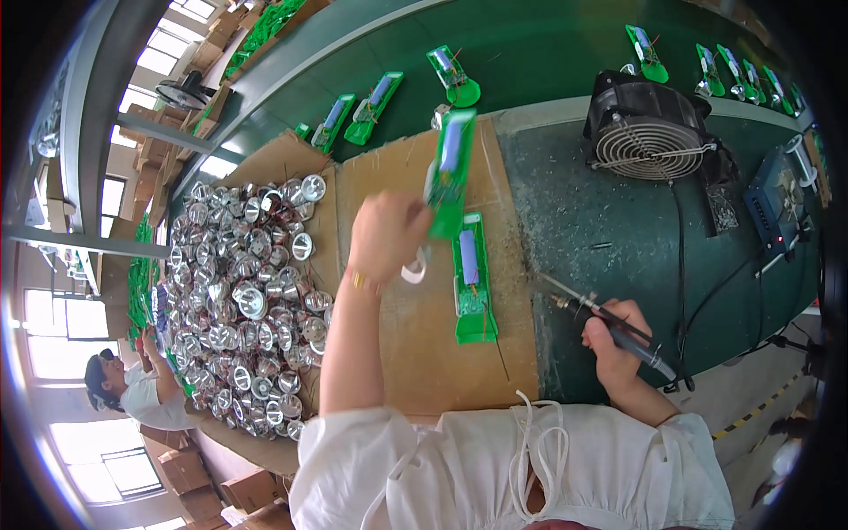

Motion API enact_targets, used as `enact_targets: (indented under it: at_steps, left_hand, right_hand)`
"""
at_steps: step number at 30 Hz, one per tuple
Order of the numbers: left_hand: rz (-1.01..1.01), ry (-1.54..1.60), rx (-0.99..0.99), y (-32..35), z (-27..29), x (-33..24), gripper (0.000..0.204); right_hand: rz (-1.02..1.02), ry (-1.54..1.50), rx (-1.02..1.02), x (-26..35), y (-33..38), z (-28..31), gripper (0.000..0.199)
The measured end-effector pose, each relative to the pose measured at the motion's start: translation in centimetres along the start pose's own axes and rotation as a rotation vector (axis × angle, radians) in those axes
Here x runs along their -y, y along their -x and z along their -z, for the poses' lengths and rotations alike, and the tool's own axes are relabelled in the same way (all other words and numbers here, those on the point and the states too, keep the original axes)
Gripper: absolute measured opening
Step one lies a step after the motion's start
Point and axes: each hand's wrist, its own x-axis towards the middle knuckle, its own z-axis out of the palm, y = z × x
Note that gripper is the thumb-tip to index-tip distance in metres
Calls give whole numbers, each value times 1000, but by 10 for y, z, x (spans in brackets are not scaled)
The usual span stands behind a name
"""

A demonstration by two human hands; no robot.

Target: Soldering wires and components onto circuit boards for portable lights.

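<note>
- A worker's left hand [386, 231] grips a long bright-green plastic housing [452, 168], fingers closed at its lower side; the piece is blurred, and a loose pinch could let it slip.
- Below it, a second green plastic housing [475, 329], open-faced with a purple cylindrical cell [468, 256] inside, lies on a flat tan cardboard sheet [508, 389]. The two pieces overlap in view; whether they touch cannot be told. Lowered carelessly, the held one could knock the other askew.
- The right hand [616, 343] is wrapped around a dark-handled, pen-shaped tool with a slim metal end [649, 356], apparently a soldering iron, pointing toward the lying housing. If hot, a stray tip could scorch plastic, singe cardboard or nick the cell.
- A thin dark wire [503, 358] trails from the lying housing's near end, where a passing sleeve or hand could snag it and strain a joint.
- A black cable [682, 291] crosses the green counter [574, 221] near the right hand; a tug could pull the tool off line.
- At left, silvery cone-shaped reflectors [252, 303] crowd close to the left forearm, where a bump could topple a few onto the cardboard.
</note>
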Motion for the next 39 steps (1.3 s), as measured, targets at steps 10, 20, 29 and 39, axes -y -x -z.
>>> enact_targets:
  at_steps: [10,20,29,39]
  left_hand:
    - [-75,-113,-284,-187,-67,-41,29]
    - [195,-438,-694,69,-4,62,22]
    - [256,-774,-177,91,55,129,24]
    - [241,731,-321,111,9,16,13]
  right_hand:
    - [-137,-24,-14,-4,-6,-5,14]
    - [-205,-1,-44,2,-7,-9,16]
    - [-168,-58,-26,7,8,-16,13]
    - [-115,-24,11,22,18,-14,16]
